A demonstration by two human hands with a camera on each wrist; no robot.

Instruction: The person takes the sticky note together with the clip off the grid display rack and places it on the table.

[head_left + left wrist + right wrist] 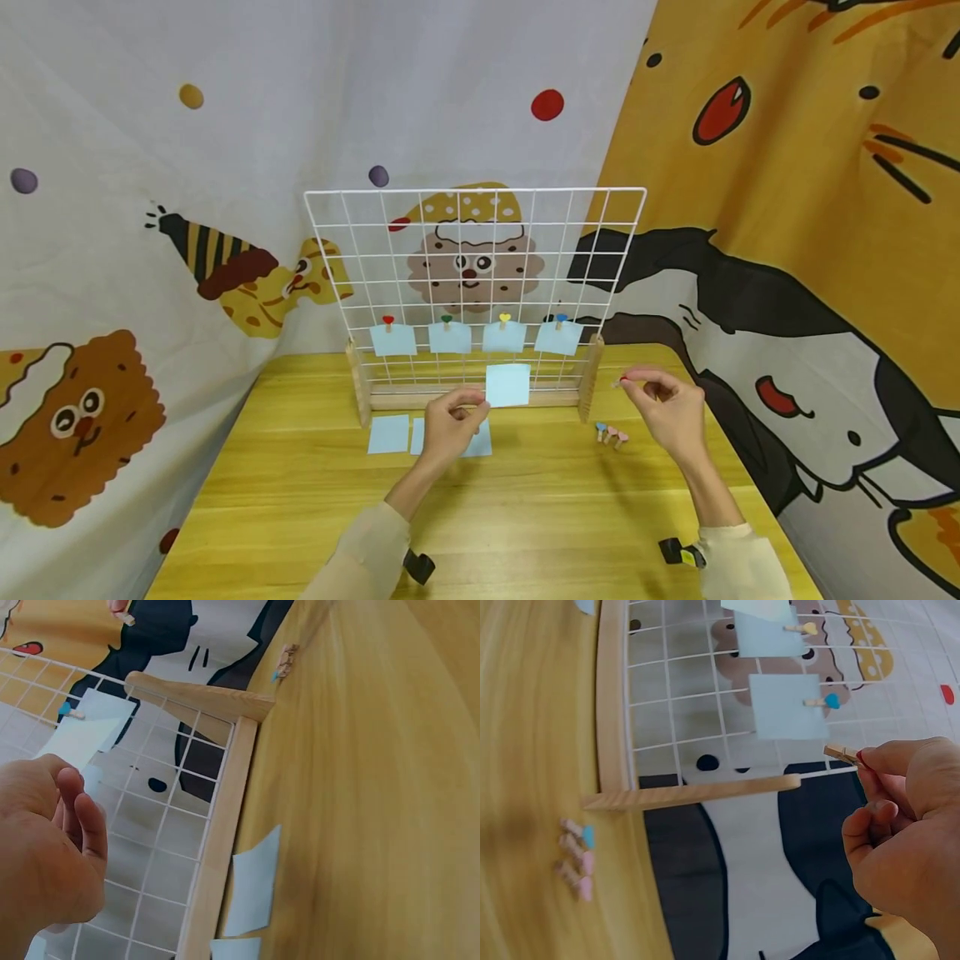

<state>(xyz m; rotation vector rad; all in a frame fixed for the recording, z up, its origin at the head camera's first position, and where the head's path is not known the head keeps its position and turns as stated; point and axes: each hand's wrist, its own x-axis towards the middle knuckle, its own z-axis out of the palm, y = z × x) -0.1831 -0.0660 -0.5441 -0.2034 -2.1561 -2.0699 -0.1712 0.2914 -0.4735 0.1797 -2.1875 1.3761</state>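
Between my forearms spreads the wood-grain counter [547,525]; its right edge slants by near my right hand [670,414], while its left edge lies well apart from my left hand [452,425]. The two hands are apart, a gap of air between them. My left thumb and fingers pinch the pale blue card [508,385] by its lower left corner; it stands upright, nearly square, its face toward me. My right fingertips pinch the clothespin [841,753] at its red end, and its long axis points leftward, wooden tip toward my other hand. Beyond both hands rises the white wire grid [480,191], bearing a row of four clipped cards [504,337]. Its right wooden foot [592,379] stands between my hands, farther off. Loose cards [388,434] lie around and behind my left hand, which partly hides them. Three spare clothespins [611,436] rest left of and below my right hand.
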